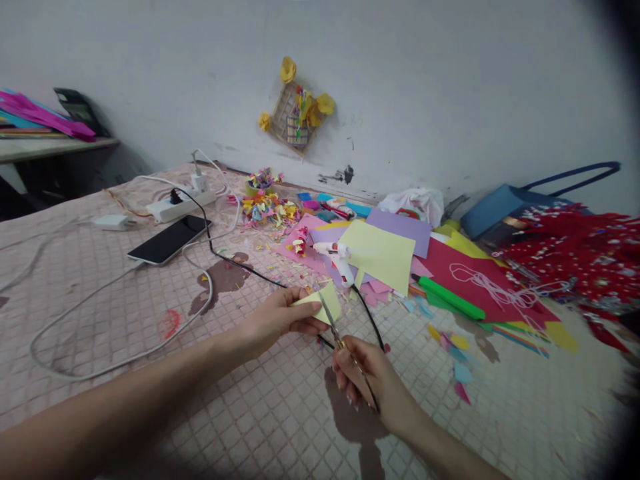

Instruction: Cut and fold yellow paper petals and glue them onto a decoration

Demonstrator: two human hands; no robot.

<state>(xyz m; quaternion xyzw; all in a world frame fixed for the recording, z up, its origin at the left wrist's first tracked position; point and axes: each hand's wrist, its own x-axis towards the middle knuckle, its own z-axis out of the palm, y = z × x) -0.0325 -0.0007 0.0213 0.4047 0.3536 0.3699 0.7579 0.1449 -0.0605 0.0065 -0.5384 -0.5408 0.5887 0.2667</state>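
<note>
Pale yellow paper scrap (327, 303), thin, angular, pinched in left hand (280, 320); right hand (367, 380) closed on one pair metal scissors (336, 333), blades biting paper edge

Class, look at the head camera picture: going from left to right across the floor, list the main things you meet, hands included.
White adapter → phone → left hand holding the yellow paper piece → right hand with the scissors → green marker → blue bag → red fabric.
</note>
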